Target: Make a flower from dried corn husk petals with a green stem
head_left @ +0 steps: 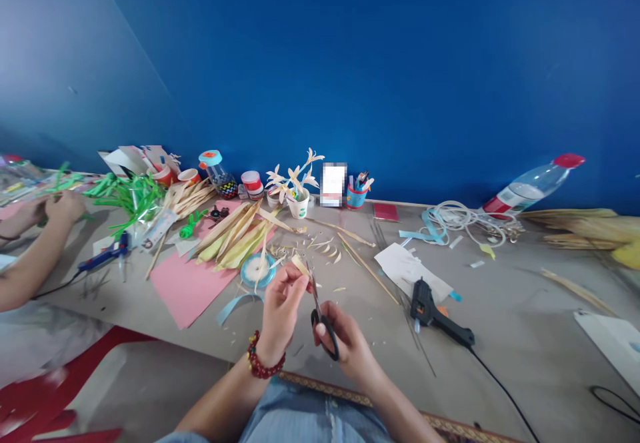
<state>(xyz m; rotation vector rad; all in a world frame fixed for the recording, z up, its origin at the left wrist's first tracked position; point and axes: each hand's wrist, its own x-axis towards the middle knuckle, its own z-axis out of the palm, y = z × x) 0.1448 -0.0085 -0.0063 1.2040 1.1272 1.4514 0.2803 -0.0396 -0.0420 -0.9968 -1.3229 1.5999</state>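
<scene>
My left hand (284,303), with a red bead bracelet at the wrist, pinches a small pale strip of husk (301,265). Fingers of my right hand (345,340) are in the black handles of a pair of scissors (325,333), whose blades point up beside the strip. Just beyond my hands, small curved husk cuttings (327,250) lie scattered on the grey table (360,376). Behind and to the left is a pile of dried corn husks (233,233), partly over pink paper (187,290). Husk flowers stand in a white cup (299,206) near the wall.
To the right lie a black glue gun (440,313), white paper (410,270), coiled white cord (463,220) and a tilted bottle (530,186). At left are a blue glue gun (105,254), green stems (133,200) and another person's hands (63,210). A pen cup (357,196) stands behind.
</scene>
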